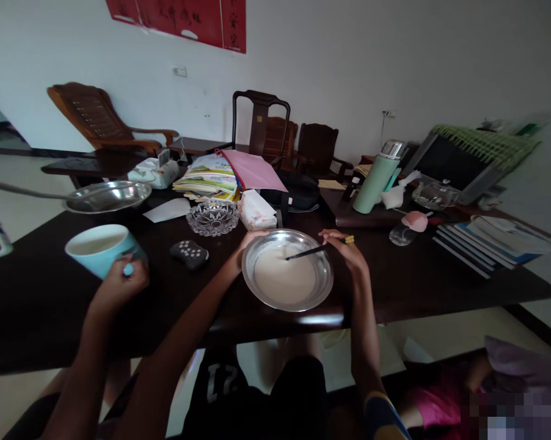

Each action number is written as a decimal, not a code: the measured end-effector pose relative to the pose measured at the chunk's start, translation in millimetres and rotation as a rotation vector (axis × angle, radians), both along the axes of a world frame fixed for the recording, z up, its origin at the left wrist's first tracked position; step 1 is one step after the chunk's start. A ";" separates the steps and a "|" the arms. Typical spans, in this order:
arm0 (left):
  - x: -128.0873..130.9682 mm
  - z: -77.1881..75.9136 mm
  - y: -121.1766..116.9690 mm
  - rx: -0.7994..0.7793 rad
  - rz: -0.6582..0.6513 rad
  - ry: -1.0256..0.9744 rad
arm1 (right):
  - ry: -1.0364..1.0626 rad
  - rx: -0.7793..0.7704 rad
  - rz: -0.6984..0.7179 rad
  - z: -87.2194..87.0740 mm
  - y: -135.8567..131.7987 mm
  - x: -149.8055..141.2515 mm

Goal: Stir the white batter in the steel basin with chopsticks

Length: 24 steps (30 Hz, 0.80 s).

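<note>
A round metal bowl (322, 282) with a pale, milky batter (284, 281) stands near the table's front edge. My left hand (253, 239) grips its far left rim, fingers partly hidden behind it. Above the right rim, my right hand (346, 247) is closed round dark chopsticks (310, 251) with yellow ends, their tips dipping into the batter. To the left, another person's hand (124, 276) holds a light blue mug (105, 250) by its handle.
A game controller (189, 254), glass ashtray (212, 218), and tissue pack (257, 211) lie beyond the bowl on the left. A metal pan (115, 198) sits at far left. On the right are a green thermos (377, 180), a pink-lidded jar (408, 229) and stacked books (490, 241).
</note>
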<state>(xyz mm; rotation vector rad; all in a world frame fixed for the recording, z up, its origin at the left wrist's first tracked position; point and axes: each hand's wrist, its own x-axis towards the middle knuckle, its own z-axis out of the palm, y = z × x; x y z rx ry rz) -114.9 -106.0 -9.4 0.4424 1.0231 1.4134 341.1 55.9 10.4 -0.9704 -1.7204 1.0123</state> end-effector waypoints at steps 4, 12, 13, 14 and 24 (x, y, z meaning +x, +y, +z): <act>-54.0 3.4 -35.5 0.053 0.250 -0.102 | -0.044 -0.020 0.148 3.5 -4.9 0.4; 167.2 9.3 106.4 0.208 -0.162 0.079 | -0.054 0.025 0.100 -2.8 -5.6 -18.6; 175.5 3.3 118.8 0.183 -0.225 0.078 | -0.041 0.021 0.070 -3.2 -3.7 -15.3; 177.7 -2.5 127.0 0.162 -0.269 0.073 | -0.027 0.014 0.037 -3.2 -1.8 -11.0; 160.6 -18.5 132.5 0.150 -0.338 0.035 | -0.053 -0.017 0.204 1.6 -10.0 -13.3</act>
